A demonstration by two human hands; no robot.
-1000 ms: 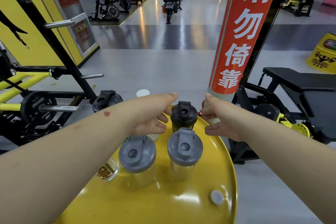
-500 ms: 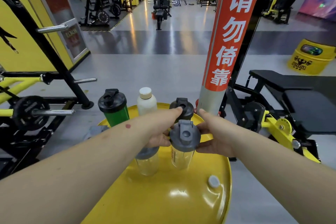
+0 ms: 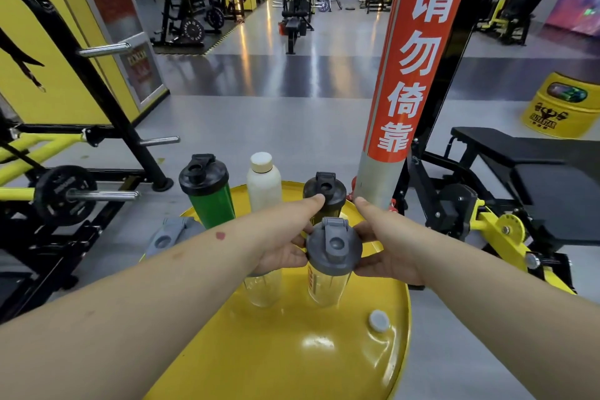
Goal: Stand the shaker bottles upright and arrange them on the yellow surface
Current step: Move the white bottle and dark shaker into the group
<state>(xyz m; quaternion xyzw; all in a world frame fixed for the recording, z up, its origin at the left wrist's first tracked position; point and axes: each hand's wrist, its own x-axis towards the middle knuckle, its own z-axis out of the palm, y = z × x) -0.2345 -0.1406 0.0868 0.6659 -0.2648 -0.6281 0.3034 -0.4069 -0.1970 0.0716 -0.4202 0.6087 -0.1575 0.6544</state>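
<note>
A clear shaker with a grey lid (image 3: 334, 248) stands upright on the yellow drum top (image 3: 292, 354). My left hand (image 3: 282, 247) and my right hand (image 3: 389, 253) press on either side of its lid. A second clear shaker (image 3: 263, 289) stands just left of it, its lid hidden under my left hand. Behind them stand a dark shaker with a black lid (image 3: 326, 187), a white bottle (image 3: 263, 185) and a green shaker with a black lid (image 3: 209, 195). Another grey lid (image 3: 168, 235) shows at the drum's left edge, mostly hidden by my left forearm.
A small white cap (image 3: 378, 321) lies on the drum at the right. A red and grey pillar (image 3: 406, 75) rises just behind the drum. A black bench (image 3: 535, 156) stands at the right, a weight rack (image 3: 65, 195) at the left, another yellow drum (image 3: 561, 107) far right.
Both hands have drawn back from around the dark shaker and closed on the grey lid of the right clear shaker. The view has tilted up, so the green shaker and white bottle now show.
</note>
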